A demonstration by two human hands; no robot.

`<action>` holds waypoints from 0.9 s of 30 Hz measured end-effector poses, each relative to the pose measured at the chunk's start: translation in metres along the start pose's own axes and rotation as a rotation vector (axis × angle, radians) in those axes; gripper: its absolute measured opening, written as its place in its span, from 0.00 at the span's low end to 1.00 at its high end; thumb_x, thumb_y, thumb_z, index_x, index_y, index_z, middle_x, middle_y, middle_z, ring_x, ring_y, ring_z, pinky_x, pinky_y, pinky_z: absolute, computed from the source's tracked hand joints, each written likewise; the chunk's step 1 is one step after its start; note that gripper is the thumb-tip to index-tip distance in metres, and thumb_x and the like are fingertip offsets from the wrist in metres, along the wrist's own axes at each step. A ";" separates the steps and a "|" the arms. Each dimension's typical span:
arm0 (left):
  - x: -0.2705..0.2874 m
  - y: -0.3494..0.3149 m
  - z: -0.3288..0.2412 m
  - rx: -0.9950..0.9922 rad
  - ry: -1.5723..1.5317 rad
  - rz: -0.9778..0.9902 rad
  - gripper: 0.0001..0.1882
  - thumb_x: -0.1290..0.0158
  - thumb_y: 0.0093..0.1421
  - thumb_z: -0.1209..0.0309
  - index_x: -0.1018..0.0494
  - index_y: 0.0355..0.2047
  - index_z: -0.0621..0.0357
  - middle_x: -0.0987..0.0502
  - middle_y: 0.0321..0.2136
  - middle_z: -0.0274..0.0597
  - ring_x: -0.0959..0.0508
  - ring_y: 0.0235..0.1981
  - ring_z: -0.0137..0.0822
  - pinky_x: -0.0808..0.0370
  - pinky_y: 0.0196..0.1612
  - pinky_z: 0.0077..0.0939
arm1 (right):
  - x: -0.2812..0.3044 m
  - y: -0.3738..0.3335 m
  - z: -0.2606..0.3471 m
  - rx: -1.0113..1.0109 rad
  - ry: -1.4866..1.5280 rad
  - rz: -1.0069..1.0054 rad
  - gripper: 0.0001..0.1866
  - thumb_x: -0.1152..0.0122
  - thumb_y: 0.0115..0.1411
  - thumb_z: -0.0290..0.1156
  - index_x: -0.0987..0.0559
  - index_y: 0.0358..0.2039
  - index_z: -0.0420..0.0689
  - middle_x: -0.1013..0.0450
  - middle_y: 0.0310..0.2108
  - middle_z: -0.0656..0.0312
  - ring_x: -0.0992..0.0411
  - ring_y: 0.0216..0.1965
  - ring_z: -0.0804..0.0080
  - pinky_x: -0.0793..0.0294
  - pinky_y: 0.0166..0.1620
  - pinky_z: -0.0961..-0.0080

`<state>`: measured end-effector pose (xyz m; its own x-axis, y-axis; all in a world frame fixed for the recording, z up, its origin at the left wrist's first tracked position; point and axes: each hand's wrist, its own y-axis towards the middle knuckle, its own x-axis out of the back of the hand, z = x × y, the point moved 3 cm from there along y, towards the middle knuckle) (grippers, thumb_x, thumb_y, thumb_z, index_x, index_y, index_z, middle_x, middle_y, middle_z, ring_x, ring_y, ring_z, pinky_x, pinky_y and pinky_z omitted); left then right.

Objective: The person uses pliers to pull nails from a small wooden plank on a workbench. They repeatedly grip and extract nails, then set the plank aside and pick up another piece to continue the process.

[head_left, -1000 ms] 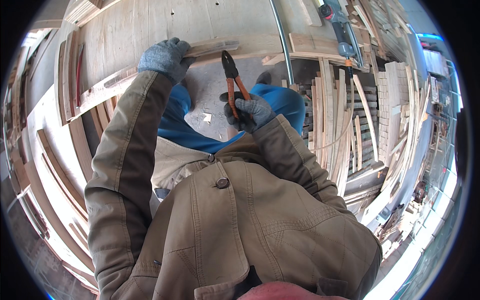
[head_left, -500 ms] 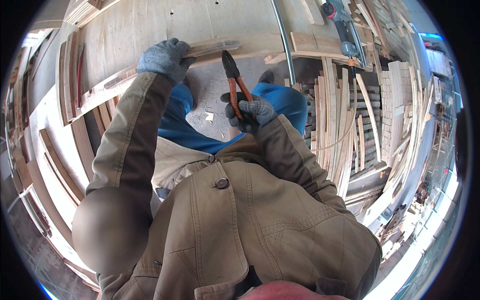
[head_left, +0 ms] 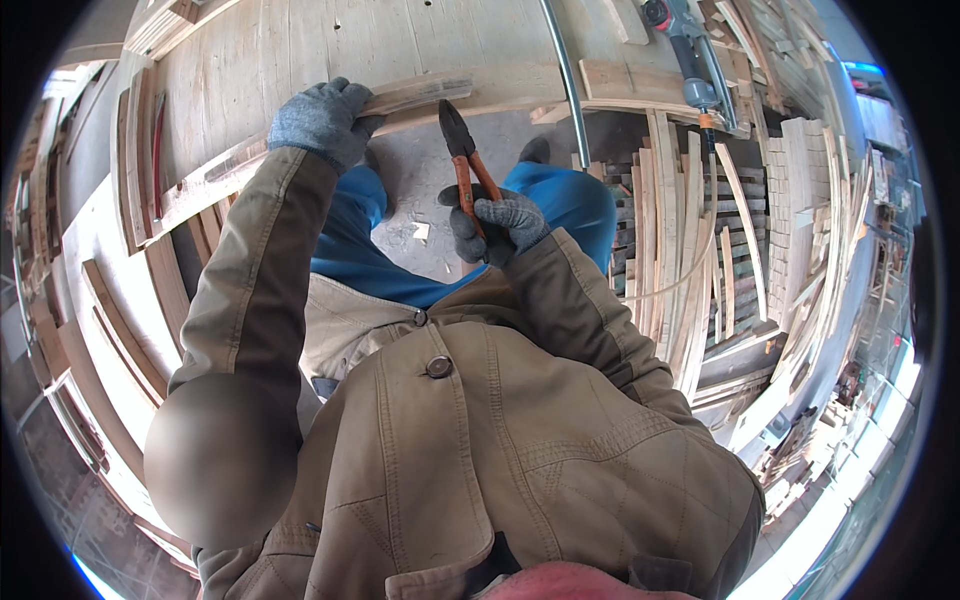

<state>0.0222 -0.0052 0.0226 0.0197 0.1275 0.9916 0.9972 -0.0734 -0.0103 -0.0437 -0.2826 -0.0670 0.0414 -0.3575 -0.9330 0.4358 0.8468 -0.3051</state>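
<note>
My left hand [head_left: 322, 122], in a grey knit glove, is closed on the left end of a short pale wooden strip [head_left: 418, 95]. The strip lies along the near edge of the wooden worktable [head_left: 300, 45]; my palm hides part of it. In front of my body, my right hand [head_left: 497, 225], gloved as well, grips a pair of pliers [head_left: 463, 165] by the orange handles. Their dark jaws point up and away, close to the table edge and just right of the strip, apparently not touching it. The jaws look closed.
A metal rod [head_left: 566, 80] crosses the table edge to the right. Beyond it lies a power tool [head_left: 690, 65] with a hose. Long wooden strips [head_left: 665, 230] are stacked at the right. A red rod [head_left: 158, 155] lies among boards at the left. Wood scraps [head_left: 421, 231] litter the floor.
The view has shifted slightly. The pliers in my right hand have turned or moved a little to the left; my left hand stays on the strip.
</note>
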 end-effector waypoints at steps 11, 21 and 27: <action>0.002 0.003 -0.001 0.057 0.045 0.118 0.19 0.41 0.66 0.50 0.19 0.49 0.45 0.19 0.46 0.42 0.18 0.50 0.49 0.20 0.53 0.46 | -0.008 -0.002 -0.003 -0.069 0.033 0.078 0.28 0.34 0.69 0.37 0.29 0.64 0.37 0.25 0.37 0.57 0.27 0.28 0.70 0.24 0.31 0.68; 0.001 0.003 -0.002 0.051 0.037 0.090 0.18 0.38 0.64 0.51 0.17 0.46 0.46 0.17 0.41 0.40 0.16 0.45 0.50 0.18 0.48 0.46 | -0.009 0.003 -0.013 -0.156 0.145 0.067 0.20 0.36 0.71 0.43 0.25 0.58 0.47 0.32 0.31 0.68 0.37 0.22 0.79 0.33 0.25 0.77; 0.000 0.002 -0.002 0.043 0.032 0.053 0.18 0.37 0.63 0.50 0.17 0.45 0.46 0.17 0.39 0.41 0.16 0.43 0.50 0.18 0.47 0.47 | -0.013 0.006 -0.013 -0.182 0.093 0.052 0.16 0.36 0.71 0.44 0.24 0.52 0.50 0.35 0.27 0.70 0.42 0.18 0.81 0.39 0.21 0.79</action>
<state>0.0240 -0.0078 0.0230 0.0711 0.0929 0.9931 0.9970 -0.0367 -0.0679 -0.0534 -0.2680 -0.0592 -0.0270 -0.2812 -0.9593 0.2649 0.9233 -0.2781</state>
